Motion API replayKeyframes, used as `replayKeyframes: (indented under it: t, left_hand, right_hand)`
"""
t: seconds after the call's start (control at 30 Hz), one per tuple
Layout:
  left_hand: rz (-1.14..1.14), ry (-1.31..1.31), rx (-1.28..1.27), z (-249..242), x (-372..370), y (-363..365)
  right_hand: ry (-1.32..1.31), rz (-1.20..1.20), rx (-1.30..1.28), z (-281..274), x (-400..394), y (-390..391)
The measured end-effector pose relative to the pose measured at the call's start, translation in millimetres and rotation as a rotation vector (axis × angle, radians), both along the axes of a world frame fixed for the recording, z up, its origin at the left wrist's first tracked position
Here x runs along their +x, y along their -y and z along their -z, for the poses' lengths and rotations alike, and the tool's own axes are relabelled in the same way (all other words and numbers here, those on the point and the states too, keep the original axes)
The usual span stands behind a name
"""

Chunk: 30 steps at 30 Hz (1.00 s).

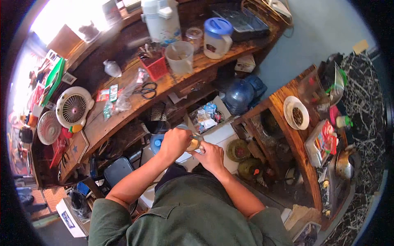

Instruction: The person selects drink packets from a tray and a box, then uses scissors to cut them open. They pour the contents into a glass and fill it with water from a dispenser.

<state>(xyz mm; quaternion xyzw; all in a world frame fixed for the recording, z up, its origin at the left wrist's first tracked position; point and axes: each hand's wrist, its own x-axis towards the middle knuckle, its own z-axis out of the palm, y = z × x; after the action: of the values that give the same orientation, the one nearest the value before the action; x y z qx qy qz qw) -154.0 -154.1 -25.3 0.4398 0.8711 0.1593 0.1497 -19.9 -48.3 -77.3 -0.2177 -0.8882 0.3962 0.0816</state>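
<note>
In front of my waist, a small clear glass cup (193, 143) with light brown contents is held between my two hands. My right hand (210, 157) is closed on its near right side, thumb pressed against the glass. My left hand (176, 142) is a closed fist right beside the cup's rim, with its knuckles up. Whatever it grips, if anything, is hidden under the fingers. Below the hands, a blue-lidded container (157, 143) shows partly behind my left hand.
A wooden counter curves ahead, with scissors (148, 90), a red basket (154, 67), a plastic jug (179, 57), a blue-lidded pitcher (217, 39), a thermos (161, 20) and a fan (74, 107). On the right-hand counter stands a white bowl (296, 113). Green gas cylinders (251, 169) stand below.
</note>
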Motion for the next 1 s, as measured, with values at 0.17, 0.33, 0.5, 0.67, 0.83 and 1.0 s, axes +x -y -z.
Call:
replayKeyframes:
  t: [0.17,0.33,0.5,0.67,0.83,1.0]
  left_hand:
    - [0.152,-0.101,-0.117,10,25,-31]
    - [0.201,-0.085,-0.066,18,35,-49]
    - [0.224,-0.055,-0.023,21,39,-52]
    - [0.346,-0.125,-0.025,26,37,-40]
    - [0.369,-0.088,0.048,16,24,-19]
    - [0.306,-0.083,-0.015,11,1,5]
  right_hand:
    - [0.009,0.071,-0.024,1,30,-19]
    - [0.012,0.126,-0.039,7,46,-29]
    - [-0.036,0.185,-0.041,10,51,-29]
    - [-0.009,0.182,-0.046,12,50,-22]
    - [0.068,0.127,-0.032,4,36,-7]
    - [0.083,0.091,-0.042,-9,13,18]
